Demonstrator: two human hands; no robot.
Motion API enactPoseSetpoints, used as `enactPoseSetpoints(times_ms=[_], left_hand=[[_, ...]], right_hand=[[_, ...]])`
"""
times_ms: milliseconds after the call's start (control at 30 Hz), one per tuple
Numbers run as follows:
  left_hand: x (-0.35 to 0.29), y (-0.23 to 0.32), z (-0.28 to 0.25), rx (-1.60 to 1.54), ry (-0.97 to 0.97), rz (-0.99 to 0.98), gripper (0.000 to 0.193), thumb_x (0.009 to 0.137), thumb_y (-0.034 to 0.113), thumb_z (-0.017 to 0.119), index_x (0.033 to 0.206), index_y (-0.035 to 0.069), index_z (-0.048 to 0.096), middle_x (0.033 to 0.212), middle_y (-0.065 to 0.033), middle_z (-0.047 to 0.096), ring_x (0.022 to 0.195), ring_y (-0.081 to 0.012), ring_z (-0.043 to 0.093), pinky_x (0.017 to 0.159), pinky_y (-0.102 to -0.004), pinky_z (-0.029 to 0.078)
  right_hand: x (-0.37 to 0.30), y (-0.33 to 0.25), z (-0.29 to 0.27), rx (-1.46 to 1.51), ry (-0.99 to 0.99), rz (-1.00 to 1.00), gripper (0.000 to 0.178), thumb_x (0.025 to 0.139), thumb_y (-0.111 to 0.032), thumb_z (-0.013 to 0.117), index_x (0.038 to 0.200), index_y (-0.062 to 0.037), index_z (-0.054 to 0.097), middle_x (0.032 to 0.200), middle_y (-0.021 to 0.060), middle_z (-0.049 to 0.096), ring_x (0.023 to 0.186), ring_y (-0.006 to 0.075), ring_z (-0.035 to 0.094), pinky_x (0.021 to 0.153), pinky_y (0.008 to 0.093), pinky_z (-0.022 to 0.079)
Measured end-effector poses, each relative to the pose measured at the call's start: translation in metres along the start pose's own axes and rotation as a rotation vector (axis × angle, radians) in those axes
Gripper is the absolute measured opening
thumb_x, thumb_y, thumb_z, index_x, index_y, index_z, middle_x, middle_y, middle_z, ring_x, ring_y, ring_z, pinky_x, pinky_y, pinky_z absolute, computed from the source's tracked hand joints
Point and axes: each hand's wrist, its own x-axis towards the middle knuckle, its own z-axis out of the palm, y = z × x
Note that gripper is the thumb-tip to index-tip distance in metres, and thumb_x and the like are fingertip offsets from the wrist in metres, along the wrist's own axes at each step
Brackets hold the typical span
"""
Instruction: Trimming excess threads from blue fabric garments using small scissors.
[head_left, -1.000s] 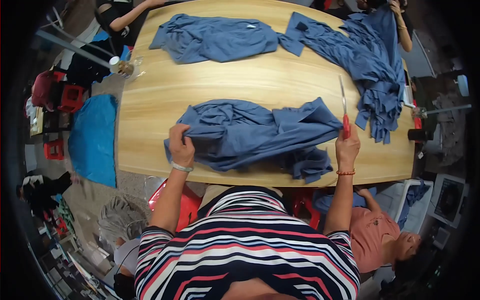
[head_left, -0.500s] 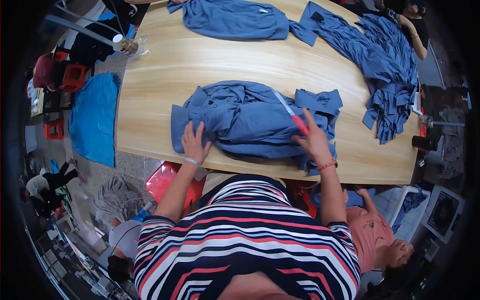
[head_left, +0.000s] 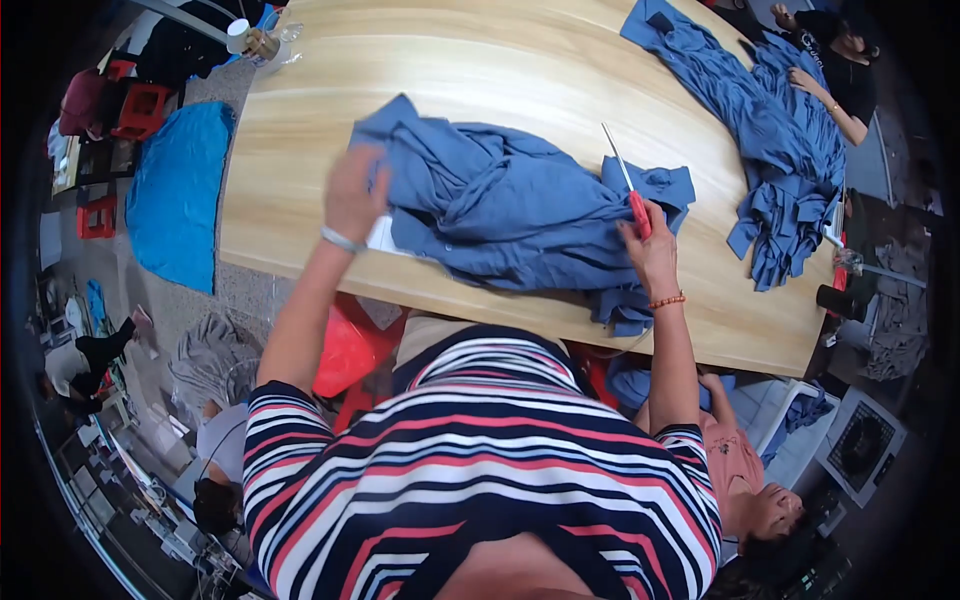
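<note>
A blue button-front shirt (head_left: 510,195) lies bunched across the table in front of me. My left hand (head_left: 355,190) is at the shirt's left end, beside a raised, blurred fold of cloth. Motion smears its fingers, so their grip does not show. A small white patch (head_left: 380,235) shows under the fabric near that wrist. In my right hand (head_left: 655,250) is a pair of scissors (head_left: 638,205) with red handles. Their thin metal blades point up and away, above the shirt's right end.
The pale wooden table (head_left: 300,160) has another pile of blue garments (head_left: 785,170) at its right side, where a co-worker (head_left: 840,80) touches the cloth. A cup (head_left: 238,35) stands at the far left corner. A red stool (head_left: 345,345) is below the front edge.
The shirt's left end has been lifted and shifted away from me, with my left hand moving up and left. The scissors now point more upright. The far blue garment has left the view.
</note>
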Motion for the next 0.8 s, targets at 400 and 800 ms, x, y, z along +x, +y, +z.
enactPoseSetpoints(times_ms=[400, 800], left_hand=[[-0.128, -0.007, 0.059, 0.05, -0.441, -0.077, 0.016, 0.076, 0.004, 0.057, 0.092, 0.008, 0.057, 0.098, -0.0089, 0.056, 0.092, -0.0301, 0.055, 0.07, -0.0395, 0.048], [0.104, 0.095, -0.068, -0.233, 0.426, 0.24, 0.03, 0.07, -0.015, 0.059, 0.093, 0.004, 0.064, 0.085, -0.0106, 0.059, 0.071, -0.0213, 0.058, 0.057, -0.0279, 0.045]], right_hand=[[-0.057, 0.021, 0.051, -0.303, -0.279, -0.267, 0.026, 0.073, -0.005, 0.058, 0.098, -0.0086, 0.05, 0.095, 0.0138, 0.055, 0.077, 0.0378, 0.06, 0.064, 0.045, 0.049], [-0.016, -0.059, -0.101, 0.116, 0.487, -0.354, 0.008, 0.086, -0.005, 0.059, 0.094, -0.001, 0.057, 0.081, 0.0099, 0.059, 0.071, 0.0211, 0.058, 0.068, 0.0302, 0.046]])
